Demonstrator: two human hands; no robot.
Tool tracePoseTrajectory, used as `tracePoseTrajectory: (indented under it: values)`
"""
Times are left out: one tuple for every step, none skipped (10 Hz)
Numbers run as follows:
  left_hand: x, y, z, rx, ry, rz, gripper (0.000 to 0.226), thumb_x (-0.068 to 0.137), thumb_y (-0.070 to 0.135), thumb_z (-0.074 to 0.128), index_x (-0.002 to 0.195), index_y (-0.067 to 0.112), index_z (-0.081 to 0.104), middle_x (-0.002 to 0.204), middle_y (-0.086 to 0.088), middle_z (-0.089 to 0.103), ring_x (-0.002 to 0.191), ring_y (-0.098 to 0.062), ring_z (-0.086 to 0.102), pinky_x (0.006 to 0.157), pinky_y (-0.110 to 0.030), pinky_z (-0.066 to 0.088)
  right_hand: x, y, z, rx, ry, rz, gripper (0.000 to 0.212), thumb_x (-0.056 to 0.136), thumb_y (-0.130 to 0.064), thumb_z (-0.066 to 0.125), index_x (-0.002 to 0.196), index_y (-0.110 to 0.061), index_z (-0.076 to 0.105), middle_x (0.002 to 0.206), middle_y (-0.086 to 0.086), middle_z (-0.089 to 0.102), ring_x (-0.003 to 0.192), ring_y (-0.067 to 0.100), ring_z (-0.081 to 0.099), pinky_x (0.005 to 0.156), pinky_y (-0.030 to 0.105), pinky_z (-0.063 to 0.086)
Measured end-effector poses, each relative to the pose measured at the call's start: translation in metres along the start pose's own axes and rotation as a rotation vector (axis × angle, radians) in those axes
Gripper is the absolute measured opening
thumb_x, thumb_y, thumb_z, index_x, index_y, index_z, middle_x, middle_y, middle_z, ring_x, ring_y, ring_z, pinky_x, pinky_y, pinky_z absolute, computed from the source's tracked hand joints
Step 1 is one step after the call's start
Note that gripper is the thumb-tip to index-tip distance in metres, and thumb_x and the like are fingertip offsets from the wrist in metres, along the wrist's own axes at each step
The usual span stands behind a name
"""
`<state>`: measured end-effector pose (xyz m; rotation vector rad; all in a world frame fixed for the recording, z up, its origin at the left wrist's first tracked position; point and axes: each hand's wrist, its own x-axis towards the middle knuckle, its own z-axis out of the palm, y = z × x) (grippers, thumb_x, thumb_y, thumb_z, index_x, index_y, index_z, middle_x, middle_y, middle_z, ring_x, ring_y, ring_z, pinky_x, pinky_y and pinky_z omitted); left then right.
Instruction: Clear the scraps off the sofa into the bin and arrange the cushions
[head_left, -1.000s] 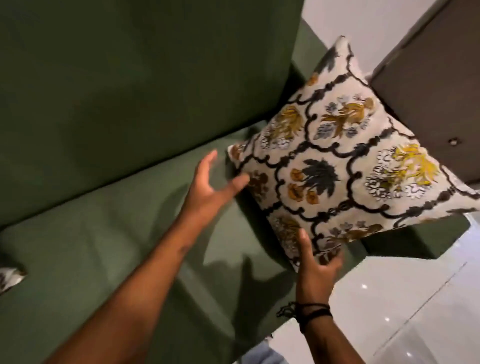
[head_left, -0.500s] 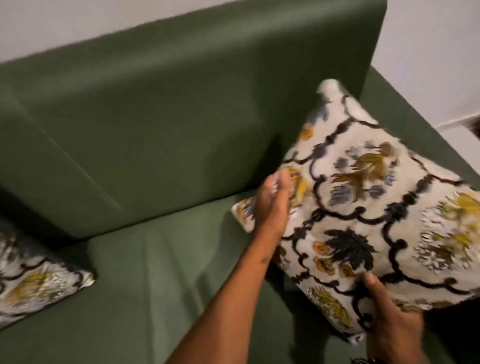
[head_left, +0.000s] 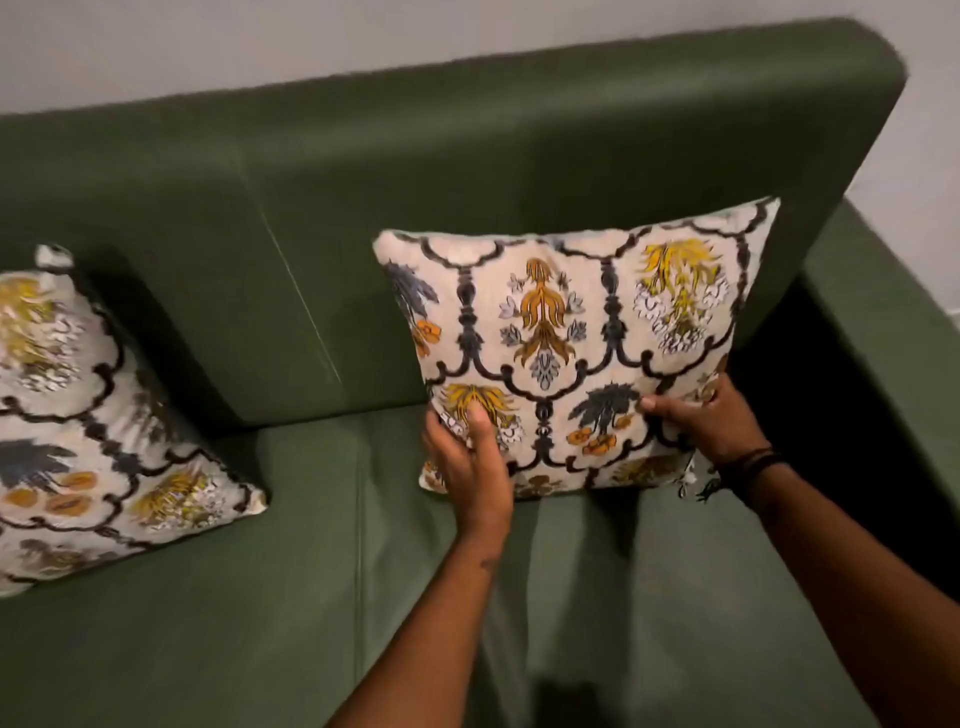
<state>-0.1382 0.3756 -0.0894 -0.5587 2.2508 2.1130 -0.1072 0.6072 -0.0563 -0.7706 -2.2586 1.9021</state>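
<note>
A cream cushion with dark scrollwork and yellow flowers (head_left: 576, 332) stands upright on the green sofa seat (head_left: 260, 597), leaning on the backrest near the right armrest. My left hand (head_left: 470, 467) grips its lower left corner, thumb on the front face. My right hand (head_left: 711, 415) holds its lower right edge; a dark band circles that wrist. A second cushion of the same print (head_left: 88, 426) lies tilted at the left end of the seat, cut off by the frame edge. No scraps or bin are in view.
The sofa backrest (head_left: 467, 156) runs across the top, with a pale wall behind it. The right armrest (head_left: 893, 332) rises beside the held cushion, with a dark gap between them.
The held cushion has turned from a tilted, diamond-like pose to square and upright against the backrest. My left hand has slid to its lower left corner. The view has swung left, showing the second cushion.
</note>
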Motion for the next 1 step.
tracePoseTrajectory:
  values:
    - [-0.0351, 0.0171, -0.0397, 0.089, -0.058, -0.056, 0.109, 0.067, 0.092, 0.029, 0.152, 0.024, 0.017, 0.163, -0.004, 0.022, 0.148, -0.019, 0.026, 0.121, -0.039, 0.026, -0.0370, -0.0157, -0.0038, -0.163, 0.235, 0.025, 0.086, 0.056, -0.036, 0.089, 0.130, -0.023, 0.048, 0.131, 0.007, 0.058, 0.113, 0.012, 0.059, 0.098, 0.031, 0.049]
